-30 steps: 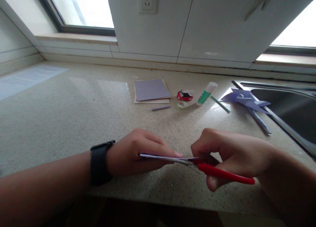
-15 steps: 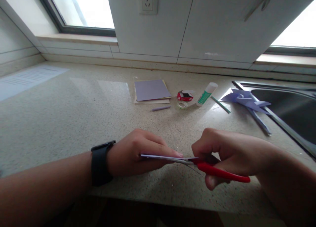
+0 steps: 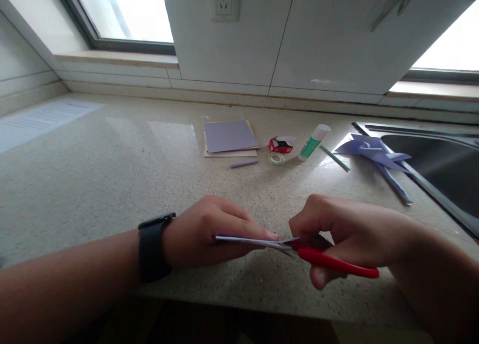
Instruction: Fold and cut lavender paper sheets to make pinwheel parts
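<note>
Near the counter's front edge, my left hand [image 3: 220, 232] pinches a thin purple paper [image 3: 239, 241], seen nearly edge-on between thumb and fingers. My right hand [image 3: 337, 234] is wrapped round the red handles of a pair of scissors [image 3: 333, 263]. The blades point left and lie at the paper's right part, close to my left fingertips; the paper edges and blades overlap, so how far the cut runs is unclear. A dark watch is on my left wrist.
Behind my hands lie a stack of purple paper [image 3: 230, 136], a small purple roll [image 3: 244, 164], a red box [image 3: 280, 144], a tape roll [image 3: 276, 158], a glue stick [image 3: 313, 143] and a green stick [image 3: 335, 158]. A purple pinwheel [image 3: 370, 149] rests by the sink [image 3: 441, 164].
The scissors have shifted very slightly left, and the paper strips at the blades sit a little differently. My left hand keeps its hold on the paper.
</note>
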